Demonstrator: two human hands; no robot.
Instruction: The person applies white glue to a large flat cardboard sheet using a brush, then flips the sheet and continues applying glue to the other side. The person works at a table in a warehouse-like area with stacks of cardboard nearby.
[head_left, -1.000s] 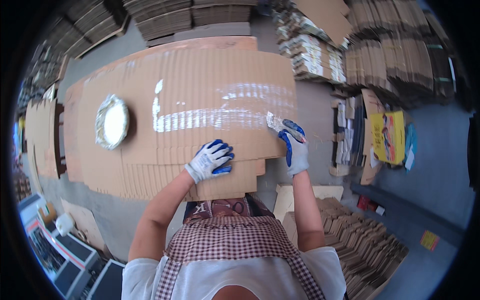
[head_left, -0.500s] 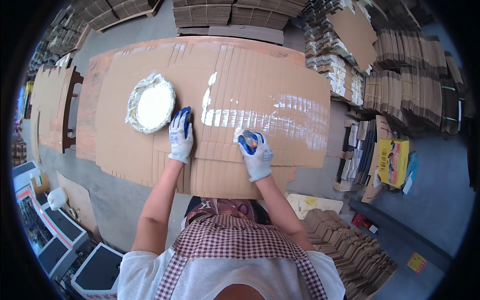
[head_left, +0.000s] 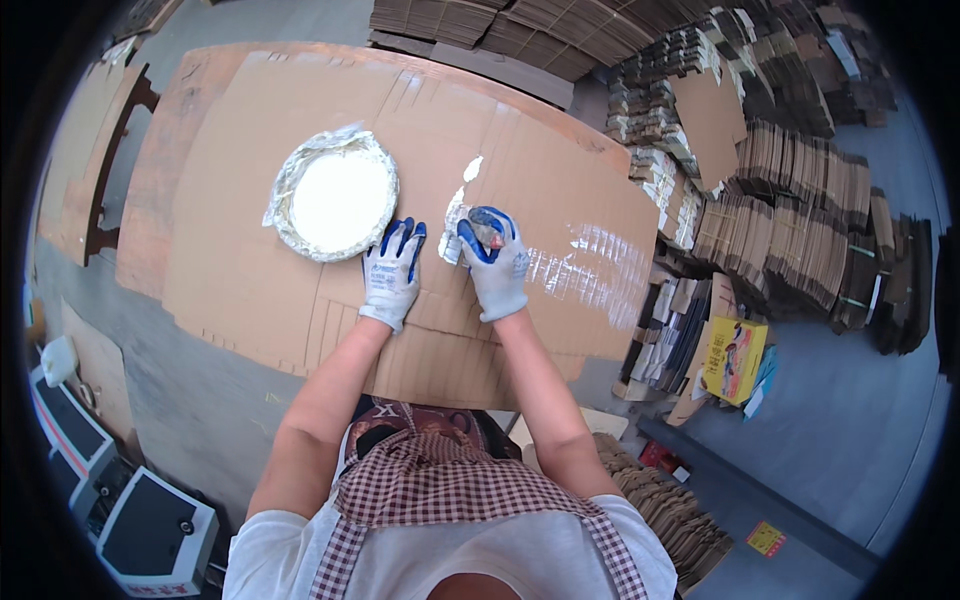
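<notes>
- Head view: the left hand (head_left: 391, 272) lies flat, fingers spread, on the cardboard sheets (head_left: 250, 250) stacked on the surface, just beside the foil-lined dish of white paste (head_left: 335, 203) — its grip holds nothing.
- The right hand (head_left: 493, 258) is curled over something small at the white smear (head_left: 455, 235); what it grips is too hidden to tell.
- Judged step: spreading glue along the sheet edge — wet streaks (head_left: 590, 262) shine to the right.
- The next move likely calls for steady left-hand pressure and an even stroke that keeps to the strip.
- Bundled cardboard stacks (head_left: 790, 210) stand well apart on the right.
</notes>
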